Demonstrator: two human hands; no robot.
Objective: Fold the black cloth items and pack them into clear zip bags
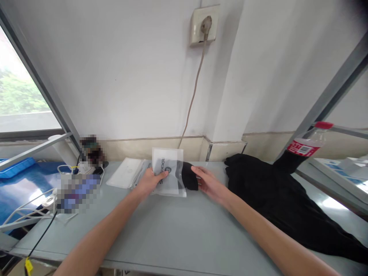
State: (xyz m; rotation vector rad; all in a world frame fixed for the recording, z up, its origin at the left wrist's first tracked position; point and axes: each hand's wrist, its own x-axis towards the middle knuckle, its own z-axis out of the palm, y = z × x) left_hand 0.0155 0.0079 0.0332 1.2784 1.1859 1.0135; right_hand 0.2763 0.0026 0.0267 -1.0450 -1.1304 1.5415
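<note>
My left hand [150,181] grips a frosted clear plastic bag [172,189] with dark lettering, its thumb lying across the front. A folded black fabric piece [189,176] sticks out of the bag's right side, partly inside it. The outer end of that fabric is pinched between the thumb and fingers of my right hand [209,184]. More flat plastic packaging [140,174] lies just behind my left hand, partly hidden by it.
A white flat box [124,173] lies left on the grey table [178,237]. Black clothing [267,191] is heaped on the right, near a red-capped cola bottle [306,147]. White cables [31,209] crowd the left edge. A power cord [195,84] hangs from the wall socket [197,28].
</note>
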